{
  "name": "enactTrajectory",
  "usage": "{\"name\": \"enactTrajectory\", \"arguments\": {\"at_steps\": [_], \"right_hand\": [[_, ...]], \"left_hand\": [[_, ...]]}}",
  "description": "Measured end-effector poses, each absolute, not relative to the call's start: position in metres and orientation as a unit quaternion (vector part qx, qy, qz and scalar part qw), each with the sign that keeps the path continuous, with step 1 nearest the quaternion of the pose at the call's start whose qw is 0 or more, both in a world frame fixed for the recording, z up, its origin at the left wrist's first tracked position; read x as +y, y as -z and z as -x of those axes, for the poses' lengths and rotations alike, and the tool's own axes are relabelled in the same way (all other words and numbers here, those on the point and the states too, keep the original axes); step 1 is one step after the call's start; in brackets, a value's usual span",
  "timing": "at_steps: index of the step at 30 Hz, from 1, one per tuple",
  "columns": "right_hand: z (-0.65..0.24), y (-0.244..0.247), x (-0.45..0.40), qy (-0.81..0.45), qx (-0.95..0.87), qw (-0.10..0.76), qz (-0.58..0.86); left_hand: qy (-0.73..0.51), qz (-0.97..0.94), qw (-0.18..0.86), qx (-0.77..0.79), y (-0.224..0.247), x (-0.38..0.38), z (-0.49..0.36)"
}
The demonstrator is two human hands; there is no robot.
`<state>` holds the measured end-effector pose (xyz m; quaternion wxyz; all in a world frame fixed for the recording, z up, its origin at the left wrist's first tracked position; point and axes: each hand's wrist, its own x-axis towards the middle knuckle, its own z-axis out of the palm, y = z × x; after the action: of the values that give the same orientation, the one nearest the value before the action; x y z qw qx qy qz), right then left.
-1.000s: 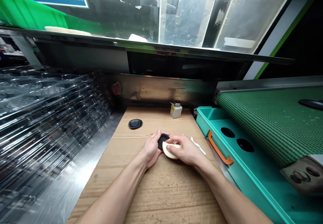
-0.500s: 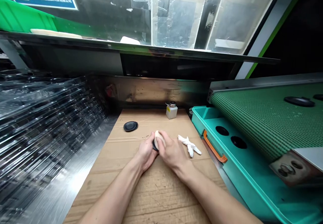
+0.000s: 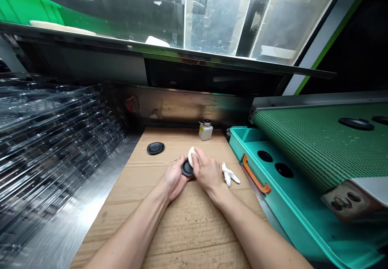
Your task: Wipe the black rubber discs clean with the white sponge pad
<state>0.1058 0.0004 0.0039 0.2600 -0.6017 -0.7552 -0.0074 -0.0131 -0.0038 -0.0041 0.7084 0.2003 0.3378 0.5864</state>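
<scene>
Over the cardboard sheet [image 3: 169,228], my left hand [image 3: 173,180] grips a round black disc [image 3: 187,168] by its edge, face up. My right hand [image 3: 208,174] is closed on a cream-white pad [image 3: 192,155], which is tilted on its edge at the disc's upper right. Whether pad and disc touch I cannot tell. Beyond my left hand lies another black disc [image 3: 155,148], flat on the cardboard. A crumpled white cloth or glove [image 3: 229,174] rests just right of my right hand. Farther back stands a small whitish square bottle [image 3: 205,132] with a metal top.
At the right, a teal tray [image 3: 300,208] with an orange handle [image 3: 256,174] holds two black discs. Above it runs a green conveyor belt [image 3: 318,135] carrying black discs [image 3: 356,123]. Stacked clear plastic trays [image 3: 54,147] fill the left side. A shelf edge [image 3: 182,54] crosses the back.
My right hand has shifted with the white pad up off the middle of the black disc, so more of the disc's face shows. The camera view has tipped slightly.
</scene>
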Motion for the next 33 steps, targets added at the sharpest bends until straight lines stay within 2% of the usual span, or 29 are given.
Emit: {"name": "enactTrajectory", "arguments": {"at_steps": [2, 7, 11, 16, 19, 23, 25, 28, 31, 33], "right_hand": [[-0.112, -0.004, 0.003, -0.001, -0.74, 0.265, 0.619], [-0.119, -0.004, -0.003, -0.038, -0.785, 0.267, 0.557], [-0.111, -0.007, -0.003, -0.024, -0.743, 0.238, 0.626], [-0.106, -0.006, -0.005, -0.034, -0.777, 0.213, 0.591], [-0.106, -0.004, -0.005, -0.024, -0.736, 0.215, 0.641], [-0.107, 0.001, -0.005, -0.014, -0.773, 0.23, 0.591], [-0.113, 0.0, -0.001, -0.012, -0.753, 0.229, 0.616], [-0.129, -0.004, 0.006, -0.043, -0.71, 0.281, 0.645], [-0.141, -0.007, 0.01, -0.132, -0.709, 0.385, 0.576], [-0.143, -0.007, 0.009, -0.225, -0.72, 0.419, 0.506]], "left_hand": [[-0.586, -0.207, 0.706, 0.34, 0.005, -0.005, 0.012], [-0.584, -0.218, 0.714, 0.318, 0.007, -0.006, 0.011], [-0.585, -0.208, 0.715, 0.32, 0.005, -0.005, 0.012], [-0.58, -0.179, 0.729, 0.318, 0.003, -0.004, 0.015], [-0.587, -0.201, 0.719, 0.313, 0.004, -0.005, 0.014], [-0.585, -0.198, 0.719, 0.319, 0.005, -0.005, 0.014], [-0.583, -0.202, 0.722, 0.312, 0.005, -0.004, 0.016], [-0.58, -0.192, 0.729, 0.309, 0.003, -0.003, 0.021], [-0.577, -0.167, 0.74, 0.302, 0.002, -0.001, 0.026], [-0.583, -0.162, 0.738, 0.298, 0.001, 0.0, 0.028]]}}
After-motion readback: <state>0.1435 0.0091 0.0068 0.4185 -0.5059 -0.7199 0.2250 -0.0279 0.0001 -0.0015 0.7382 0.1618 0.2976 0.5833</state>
